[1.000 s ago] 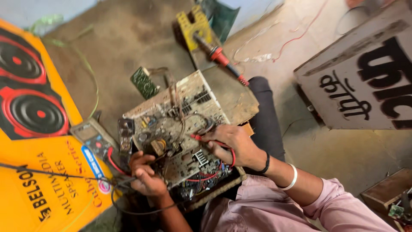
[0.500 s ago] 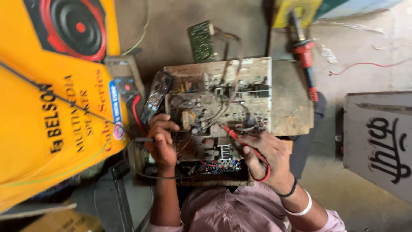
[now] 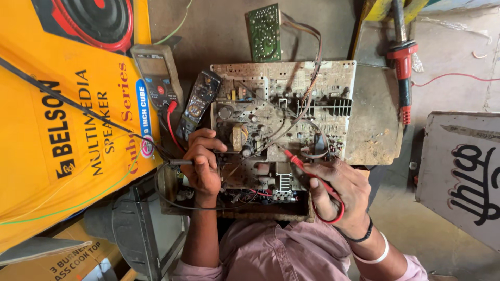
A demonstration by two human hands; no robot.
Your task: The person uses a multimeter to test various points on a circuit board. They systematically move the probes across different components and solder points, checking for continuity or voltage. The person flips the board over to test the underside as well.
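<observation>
A dusty circuit board (image 3: 284, 112) is being worked on, lying flat on a worn wooden block (image 3: 372, 127) in the middle of the view. The right hand (image 3: 338, 190) is being kept closed around a red probe (image 3: 298, 162), its tip being pressed onto the board near a finned metal part (image 3: 283, 182); a red lead (image 3: 333, 216) is being looped under the wrist. The left hand (image 3: 203, 164) is being curled tight around a black probe (image 3: 177, 162), held at the board's left edge; whether its tip is touching the board cannot be told. Fingers on both hands are being kept bent, nowhere near open.

A meter (image 3: 156, 78) is being left lying just left of the board, with a red plug seated in its lower end. A dark remote-like handset (image 3: 198, 101) is lying between meter and board, tilted. A small green board (image 3: 264, 32) is lying above the main board, being joined to it by a bundle of wires (image 3: 311, 57). A red-and-black soldering iron (image 3: 402, 67) is resting at the upper right, beside the block.

Containers: a yellow speaker carton (image 3: 57, 119) is filling the left side, closed, contents not being shown. A second carton (image 3: 57, 263) is being partly seen at lower left, also shut. A white painted board (image 3: 461, 171) is standing at the right edge. A pink shirt (image 3: 271, 255) is being seen at the bottom.
</observation>
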